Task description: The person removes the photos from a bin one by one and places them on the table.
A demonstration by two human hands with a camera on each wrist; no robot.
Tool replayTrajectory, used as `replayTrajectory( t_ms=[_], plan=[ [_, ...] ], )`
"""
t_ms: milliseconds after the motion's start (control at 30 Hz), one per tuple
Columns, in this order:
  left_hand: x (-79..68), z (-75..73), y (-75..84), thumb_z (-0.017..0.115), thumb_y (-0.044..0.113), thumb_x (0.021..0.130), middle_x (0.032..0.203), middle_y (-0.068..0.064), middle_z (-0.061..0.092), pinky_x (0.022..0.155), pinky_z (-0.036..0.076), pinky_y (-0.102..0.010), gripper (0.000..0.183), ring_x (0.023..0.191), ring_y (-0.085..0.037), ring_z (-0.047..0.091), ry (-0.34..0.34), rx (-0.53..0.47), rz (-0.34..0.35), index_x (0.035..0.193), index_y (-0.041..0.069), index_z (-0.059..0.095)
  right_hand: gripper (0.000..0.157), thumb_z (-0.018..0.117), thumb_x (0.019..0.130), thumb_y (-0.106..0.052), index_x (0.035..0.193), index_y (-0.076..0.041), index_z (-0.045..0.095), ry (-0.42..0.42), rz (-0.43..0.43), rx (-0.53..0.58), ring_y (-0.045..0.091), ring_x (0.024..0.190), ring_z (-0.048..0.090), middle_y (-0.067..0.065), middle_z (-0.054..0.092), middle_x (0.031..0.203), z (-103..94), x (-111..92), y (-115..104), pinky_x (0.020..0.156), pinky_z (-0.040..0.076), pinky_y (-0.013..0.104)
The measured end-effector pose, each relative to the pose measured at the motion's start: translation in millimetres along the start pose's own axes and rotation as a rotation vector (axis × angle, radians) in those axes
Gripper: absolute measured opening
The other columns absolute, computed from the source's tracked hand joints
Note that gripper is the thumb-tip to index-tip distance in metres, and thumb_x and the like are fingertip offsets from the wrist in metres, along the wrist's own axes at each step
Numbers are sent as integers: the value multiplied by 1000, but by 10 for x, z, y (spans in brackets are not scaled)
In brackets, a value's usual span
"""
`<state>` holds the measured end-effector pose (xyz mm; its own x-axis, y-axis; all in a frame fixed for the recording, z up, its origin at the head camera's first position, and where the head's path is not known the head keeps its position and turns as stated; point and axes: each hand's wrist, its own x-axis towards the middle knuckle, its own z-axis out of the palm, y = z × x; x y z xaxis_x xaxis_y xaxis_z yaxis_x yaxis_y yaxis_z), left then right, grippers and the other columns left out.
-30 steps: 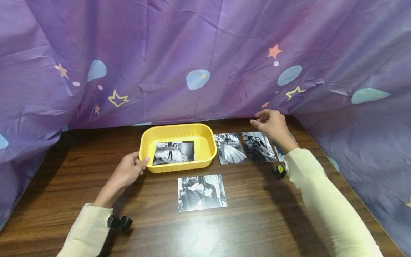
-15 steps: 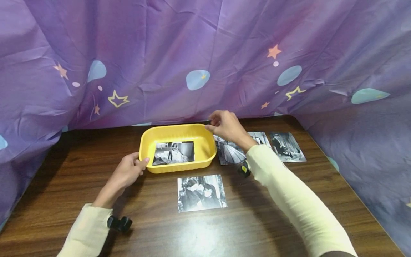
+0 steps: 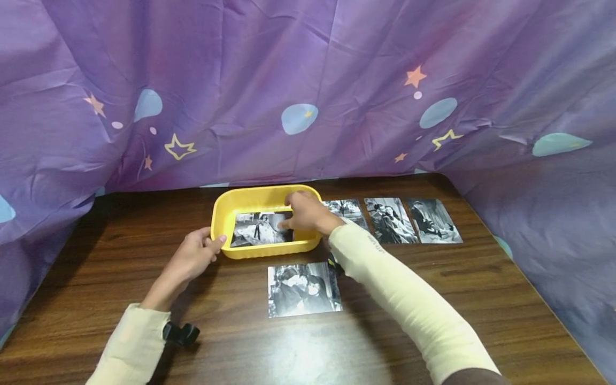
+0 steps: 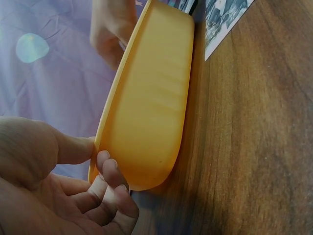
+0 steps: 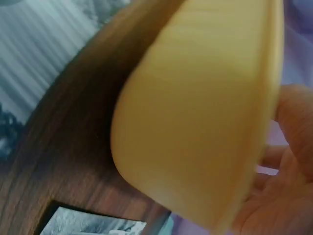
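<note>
My left hand [image 3: 194, 254] pinches the near left corner of a yellow plastic tray [image 3: 221, 211], its thumb over the rim in the left wrist view [image 4: 73, 181]. Inside the tray lies a black-and-white photo [image 3: 257, 230]. My right hand [image 3: 308, 214] reaches over the tray's right rim, with thumb and fingers spread apart at the photo's right end. Whether its fingertips touch the photo is hard to tell. In the right wrist view the tray wall [image 5: 195, 112] hides most of the fingers.
On the dark wooden table [image 3: 409, 305], another photo [image 3: 304, 290] lies in front of the tray. Right of it stand in a row a partly covered photo [image 3: 346, 210], a middle photo [image 3: 391, 220] and an outer photo [image 3: 434, 220]. A purple curtain [image 3: 250, 80] hangs behind.
My right hand has moved left from above the row of photos, across the tray's right rim and down into the tray. My left hand stays on the tray's corner.
</note>
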<state>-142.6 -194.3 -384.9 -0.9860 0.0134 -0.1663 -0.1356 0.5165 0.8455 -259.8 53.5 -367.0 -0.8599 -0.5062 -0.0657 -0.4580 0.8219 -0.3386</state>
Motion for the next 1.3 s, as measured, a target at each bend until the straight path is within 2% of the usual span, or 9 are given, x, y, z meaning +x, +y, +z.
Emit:
replayTrajectory(
  t_ms=[267,533,800,1000,1300],
  plan=[
    [1,-3,-2,53,17,106,78,-10,55,56,38,-28,49,70,-19,51,4,-6,-1,141,-16,43,87,88,67,-61,124,-1,60,-98,95,-167,35,107,60,18,56,124,192,40,-103,98,48,44],
    [-1,-9,9,53,16,105,79,-12,56,56,38,-28,47,70,-19,51,6,-4,2,139,-15,46,74,90,67,-56,114,-5,64,-106,131,-188,36,109,57,17,55,122,250,66,-105,93,50,47],
    [0,-7,3,53,16,106,80,-12,56,57,38,-28,46,71,-19,51,3,-13,-3,139,-15,45,75,94,62,-51,111,-3,65,-76,129,-142,34,106,58,18,57,118,243,85,-87,98,47,44],
    [-1,2,7,52,15,106,81,-12,56,58,39,-27,46,72,-18,52,6,-10,-9,139,-15,45,83,98,61,-42,119,2,59,-16,124,-61,31,104,58,19,57,119,232,103,-60,100,46,42],
    [-2,7,3,52,14,106,80,-12,56,59,40,-28,45,71,-17,51,10,-11,1,139,-15,45,63,97,66,-27,109,-2,58,51,158,85,29,97,58,12,61,103,205,108,-20,91,48,41]
  ],
)
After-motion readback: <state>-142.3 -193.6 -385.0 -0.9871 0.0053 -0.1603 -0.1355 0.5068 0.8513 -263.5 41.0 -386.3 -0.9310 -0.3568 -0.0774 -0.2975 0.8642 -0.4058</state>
